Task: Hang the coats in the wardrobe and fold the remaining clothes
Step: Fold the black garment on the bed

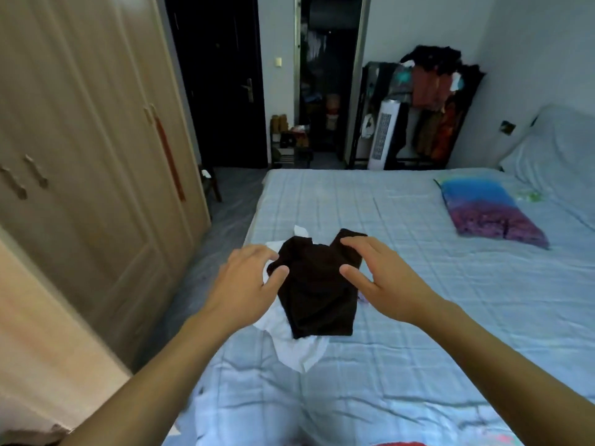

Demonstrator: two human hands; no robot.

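Note:
A folded dark brown garment (317, 294) lies on a white garment (299, 350) near the left edge of the bed (418, 317). My left hand (244, 284) hovers at the dark garment's left side with fingers spread and relaxed, thumb near its edge. My right hand (383, 278) is at its right side, fingers spread, fingertips over the garment's top right corner. Neither hand grips the cloth. The beige wardrobe (90, 156) stands shut along the left.
A blue and purple pillow (489, 210) lies on the bed's right part, with folded bedding (557, 156) behind it. A clothes rack (431, 101) full of garments and a white fan (384, 133) stand at the far wall. A narrow floor strip separates bed and wardrobe.

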